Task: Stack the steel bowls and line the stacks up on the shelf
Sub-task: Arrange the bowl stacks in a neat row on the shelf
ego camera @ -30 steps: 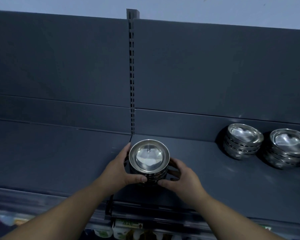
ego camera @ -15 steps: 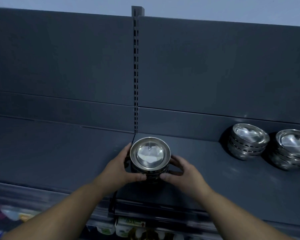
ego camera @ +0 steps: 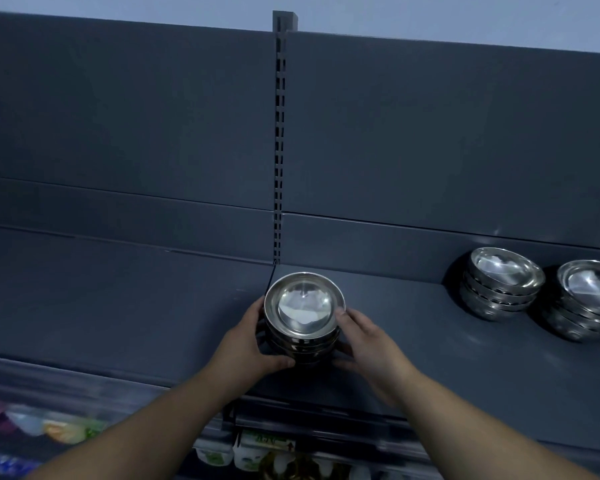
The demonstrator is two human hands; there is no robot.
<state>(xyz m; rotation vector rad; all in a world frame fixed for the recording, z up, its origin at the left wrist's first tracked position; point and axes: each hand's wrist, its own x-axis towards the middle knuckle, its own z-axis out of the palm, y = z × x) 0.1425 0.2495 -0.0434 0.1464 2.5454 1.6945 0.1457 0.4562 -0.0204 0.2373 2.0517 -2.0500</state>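
Dark grey metal shelf (ego camera: 430,348) runs across the lower half of the frame, with a matching grey back panel (ego camera: 118,116) behind it. A slotted upright (ego camera: 280,150) splits the panel at centre. A strip of pale wall (ego camera: 430,12) shows along the top edge. Dim, bluish light. Blurred packaged goods (ego camera: 243,452) sit on a lower level at bottom centre and bottom left.

A stack of steel bowls (ego camera: 303,311), open side up, is at centre frame, just in front of the foot of the upright. It probably rests on the shelf, but the base is dark and partly hidden.

The left hand (ego camera: 246,341) grips the stack's left side, fingers wrapped behind and thumb curled across the front near the bottom. The right hand (ego camera: 371,344) grips the right side, fingers curved against the rim and wall. The stack sits between the two hands, both touching it.

A second stack (ego camera: 501,282) stands at right against the back panel, with a third stack (ego camera: 589,299) just beside it, cut by the right edge. Both are well apart from the hands.
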